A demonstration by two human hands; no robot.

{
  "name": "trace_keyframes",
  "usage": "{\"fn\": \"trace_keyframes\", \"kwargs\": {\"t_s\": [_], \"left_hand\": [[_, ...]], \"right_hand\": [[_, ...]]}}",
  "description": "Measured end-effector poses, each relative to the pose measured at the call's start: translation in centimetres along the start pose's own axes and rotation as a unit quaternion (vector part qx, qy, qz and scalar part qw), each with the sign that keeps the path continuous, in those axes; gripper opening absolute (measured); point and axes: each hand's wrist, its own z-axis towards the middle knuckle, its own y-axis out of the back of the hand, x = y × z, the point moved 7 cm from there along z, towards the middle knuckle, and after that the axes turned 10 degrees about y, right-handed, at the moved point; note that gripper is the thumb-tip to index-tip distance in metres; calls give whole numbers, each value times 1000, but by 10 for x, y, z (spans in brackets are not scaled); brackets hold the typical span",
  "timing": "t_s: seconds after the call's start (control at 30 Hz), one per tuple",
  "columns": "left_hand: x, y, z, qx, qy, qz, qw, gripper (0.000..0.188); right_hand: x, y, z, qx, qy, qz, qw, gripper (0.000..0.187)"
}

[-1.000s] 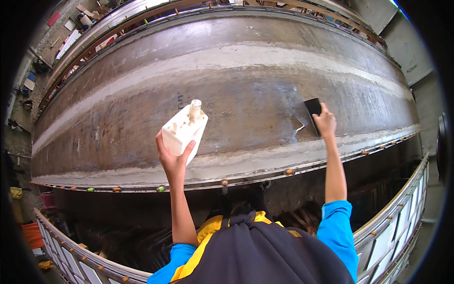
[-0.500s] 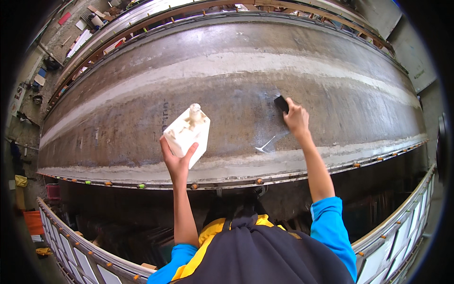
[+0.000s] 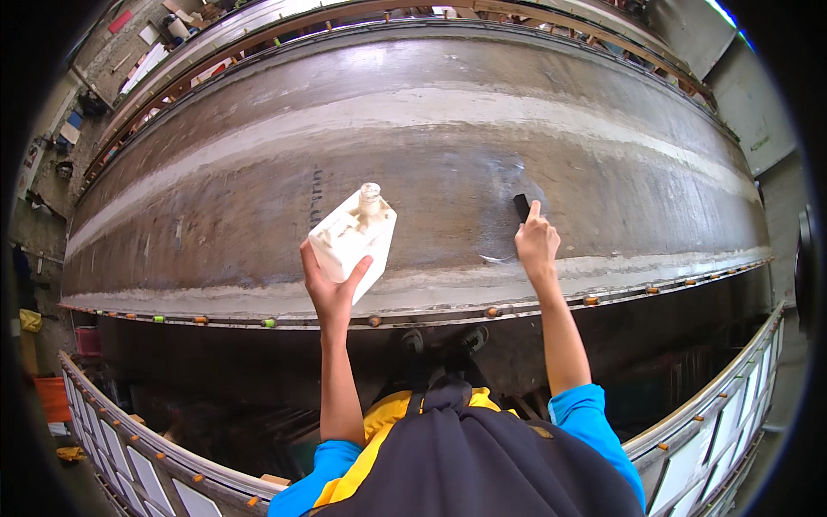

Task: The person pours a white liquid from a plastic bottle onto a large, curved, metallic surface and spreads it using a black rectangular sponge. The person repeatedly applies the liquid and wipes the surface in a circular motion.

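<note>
My left hand [image 3: 334, 289] is closed round a white cut-open plastic jug [image 3: 351, 237], its neck pointing away from me and whitish stuff inside. It hangs over the near part of a long brown-grey table top [image 3: 250, 194]. To the right, my right hand [image 3: 537, 243] grips a black flat spreader [image 3: 521, 208], its far end on or close to the surface. A glossy wet film [image 3: 495, 194] lies around the spreader. Closer to me, a small streak of white paste [image 3: 497, 259] shows left of the right hand.
Pale bands run along the table top, one near its front edge. Orange and green plugs [image 3: 270, 324] line that edge. Behind me curves a rack with white panels [image 3: 155, 474]. Tools and scraps lie on the floor at far left; a grey wall [image 3: 758, 112] stands at right.
My right hand has drawn the spreader toward me, and its blade now stands more upright. The white streak has become smaller. The jug stays in my left hand, shifted slightly right in view.
</note>
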Motion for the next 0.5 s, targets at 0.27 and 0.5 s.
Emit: {"fn": "trace_keyframes", "kwargs": {"t_s": [0.27, 0.5], "left_hand": [[5, 43, -4, -19, -8, 51, 998, 62], [18, 75, 6, -28, 6, 4, 1000, 62]], "right_hand": [[201, -23, -6, 81, 125, 104, 983, 51], [128, -16, -1, 146, 46, 224, 962, 55]]}}
